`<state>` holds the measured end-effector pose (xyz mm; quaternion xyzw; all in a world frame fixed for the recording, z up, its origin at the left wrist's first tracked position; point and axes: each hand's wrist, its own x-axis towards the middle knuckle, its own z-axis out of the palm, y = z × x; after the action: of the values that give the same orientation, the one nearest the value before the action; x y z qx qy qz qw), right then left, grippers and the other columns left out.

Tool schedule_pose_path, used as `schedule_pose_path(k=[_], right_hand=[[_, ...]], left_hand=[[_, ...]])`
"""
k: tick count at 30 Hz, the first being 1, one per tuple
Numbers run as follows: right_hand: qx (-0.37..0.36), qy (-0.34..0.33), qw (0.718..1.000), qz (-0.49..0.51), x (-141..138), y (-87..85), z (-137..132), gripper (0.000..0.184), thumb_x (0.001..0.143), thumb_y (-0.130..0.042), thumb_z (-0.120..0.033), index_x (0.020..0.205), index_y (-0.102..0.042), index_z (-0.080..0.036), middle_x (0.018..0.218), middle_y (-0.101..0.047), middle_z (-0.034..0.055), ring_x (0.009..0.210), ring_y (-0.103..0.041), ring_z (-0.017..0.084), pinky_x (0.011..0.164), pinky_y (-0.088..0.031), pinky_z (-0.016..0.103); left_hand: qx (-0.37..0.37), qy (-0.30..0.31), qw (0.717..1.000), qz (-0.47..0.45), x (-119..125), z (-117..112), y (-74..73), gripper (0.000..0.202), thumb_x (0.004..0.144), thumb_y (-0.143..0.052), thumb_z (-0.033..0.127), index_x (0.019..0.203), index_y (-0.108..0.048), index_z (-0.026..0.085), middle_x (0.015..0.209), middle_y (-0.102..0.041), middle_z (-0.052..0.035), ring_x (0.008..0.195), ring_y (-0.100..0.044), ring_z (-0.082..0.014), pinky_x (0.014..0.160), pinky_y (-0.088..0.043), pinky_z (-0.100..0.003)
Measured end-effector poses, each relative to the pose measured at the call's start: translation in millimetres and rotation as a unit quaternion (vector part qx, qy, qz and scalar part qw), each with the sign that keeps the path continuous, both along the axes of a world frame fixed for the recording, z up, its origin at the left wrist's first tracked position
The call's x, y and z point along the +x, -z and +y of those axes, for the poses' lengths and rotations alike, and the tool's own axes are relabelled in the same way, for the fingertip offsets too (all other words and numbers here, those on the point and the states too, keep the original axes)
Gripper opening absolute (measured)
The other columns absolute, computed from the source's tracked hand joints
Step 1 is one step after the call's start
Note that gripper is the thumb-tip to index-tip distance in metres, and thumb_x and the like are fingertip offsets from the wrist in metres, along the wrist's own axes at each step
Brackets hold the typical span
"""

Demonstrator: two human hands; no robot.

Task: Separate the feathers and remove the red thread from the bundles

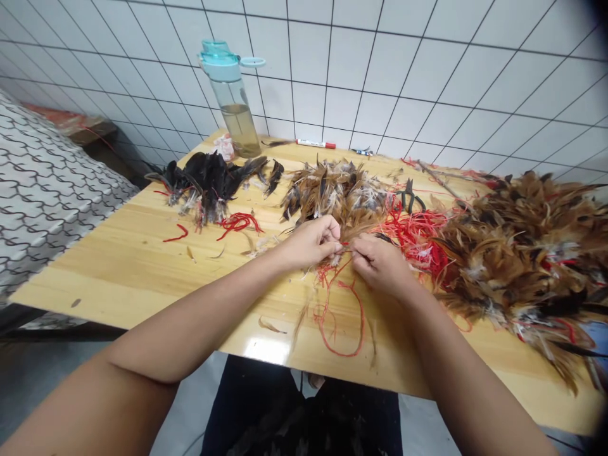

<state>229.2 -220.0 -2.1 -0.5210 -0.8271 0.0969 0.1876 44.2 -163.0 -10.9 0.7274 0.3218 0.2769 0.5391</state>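
Observation:
Both my hands meet over the middle of a wooden table [123, 266]. My left hand [311, 240] is closed, its fingers pinched on a small bunch of brown feathers. My right hand [380, 263] is closed too, pinching a red thread [349, 316] that loops down toward the table's front edge. Just behind the hands lies a pile of brown feathers [337, 190], with a tangle of red thread [418, 231] to its right.
A big heap of brown feathers [532, 253] covers the right side. Black feathers [209, 180] lie at the back left, and a clear bottle [232, 101] stands behind them. Pliers [411, 196], a red marker [316, 144] and thread scraps [237, 221] lie about. A tiled wall stands behind.

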Motion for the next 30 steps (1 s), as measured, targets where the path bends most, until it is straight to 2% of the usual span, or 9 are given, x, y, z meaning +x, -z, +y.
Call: schedule_pose_path(k=[3, 8, 14, 18, 21, 25, 27, 30], right_hand=[[-0.002, 0.017, 1.000, 0.013, -7, 4.5, -2, 0.019, 0.084, -0.042, -0.017, 0.068, -0.052, -0.019, 0.071, -0.051, 0.0020, 0.068, -0.045, 0.014, 0.061, -0.029, 0.026], [0.008, 0.045, 0.999, -0.009, -13, 9.0, -5, 0.020, 0.085, -0.041, -0.016, 0.074, -0.057, -0.019, 0.073, -0.053, 0.0027, 0.070, -0.047, 0.015, 0.061, -0.029, 0.028], [0.021, 0.096, 0.994, -0.042, -19, 9.3, -10, 0.018, 0.086, -0.043, -0.021, 0.075, -0.058, -0.019, 0.078, -0.057, 0.0044, 0.069, -0.049, 0.016, 0.056, -0.026, 0.028], [0.016, 0.105, 0.994, -0.007, -21, 10.5, -10, 0.018, 0.086, -0.042, -0.021, 0.074, -0.055, -0.019, 0.078, -0.058, 0.0051, 0.071, -0.050, 0.016, 0.058, -0.029, 0.027], [0.008, 0.103, 0.992, 0.068, -20, 11.8, -6, 0.019, 0.087, -0.042, -0.023, 0.071, -0.052, -0.020, 0.072, -0.058, 0.0039, 0.067, -0.050, 0.015, 0.061, -0.034, 0.026], [-0.007, 0.133, 0.978, 0.163, -15, 13.7, -1, 0.018, 0.086, -0.044, -0.025, 0.072, -0.055, -0.020, 0.068, -0.059, 0.0023, 0.063, -0.050, 0.014, 0.060, -0.036, 0.025], [-0.017, 0.146, 0.971, 0.188, -13, 15.2, 0, 0.018, 0.085, -0.046, -0.027, 0.074, -0.058, -0.019, 0.068, -0.061, 0.0021, 0.062, -0.051, 0.014, 0.060, -0.037, 0.025], [-0.030, 0.144, 0.968, 0.203, -12, 18.1, 1, 0.017, 0.084, -0.050, -0.028, 0.077, -0.062, -0.019, 0.067, -0.062, 0.0019, 0.062, -0.052, 0.014, 0.060, -0.038, 0.026]], left_hand=[[0.074, -0.004, 0.995, 0.069, 0, -3, -4.0, 0.004, 0.079, -0.055, 0.015, 0.082, -0.053, 0.016, 0.062, -0.057, 0.0047, 0.055, -0.051, -0.0067, 0.054, -0.036, -0.018], [0.120, -0.008, 0.983, 0.138, 2, -9, -10.9, 0.010, 0.079, -0.052, 0.013, 0.083, -0.060, 0.016, 0.064, -0.061, 0.0032, 0.059, -0.052, -0.0084, 0.057, -0.036, -0.020], [0.128, 0.012, 0.984, 0.122, 4, -9, -6.2, 0.010, 0.071, -0.058, 0.009, 0.076, -0.061, 0.017, 0.064, -0.061, 0.0046, 0.058, -0.052, -0.0080, 0.058, -0.038, -0.019], [0.130, -0.006, 0.984, 0.120, 4, -7, -4.4, 0.005, 0.074, -0.058, 0.013, 0.074, -0.062, 0.016, 0.061, -0.059, 0.0043, 0.058, -0.051, -0.0080, 0.059, -0.037, -0.020], [0.084, -0.007, 0.992, 0.098, 4, -5, -1.7, 0.004, 0.075, -0.058, 0.016, 0.076, -0.061, 0.015, 0.063, -0.060, 0.0031, 0.058, -0.051, -0.0081, 0.057, -0.038, -0.020], [-0.037, 0.002, 0.999, 0.021, 5, -1, 2.7, 0.003, 0.075, -0.056, 0.013, 0.078, -0.057, 0.014, 0.064, -0.061, 0.0013, 0.057, -0.056, -0.0082, 0.056, -0.043, -0.019], [-0.087, -0.002, 0.996, -0.008, 6, -1, 3.2, 0.004, 0.075, -0.055, 0.010, 0.078, -0.054, 0.013, 0.063, -0.062, 0.0003, 0.056, -0.058, -0.0083, 0.057, -0.046, -0.020], [-0.116, -0.013, 0.992, -0.040, 7, -1, 2.0, 0.007, 0.074, -0.056, 0.007, 0.077, -0.053, 0.013, 0.061, -0.063, 0.0000, 0.055, -0.059, -0.0075, 0.056, -0.047, -0.018]])
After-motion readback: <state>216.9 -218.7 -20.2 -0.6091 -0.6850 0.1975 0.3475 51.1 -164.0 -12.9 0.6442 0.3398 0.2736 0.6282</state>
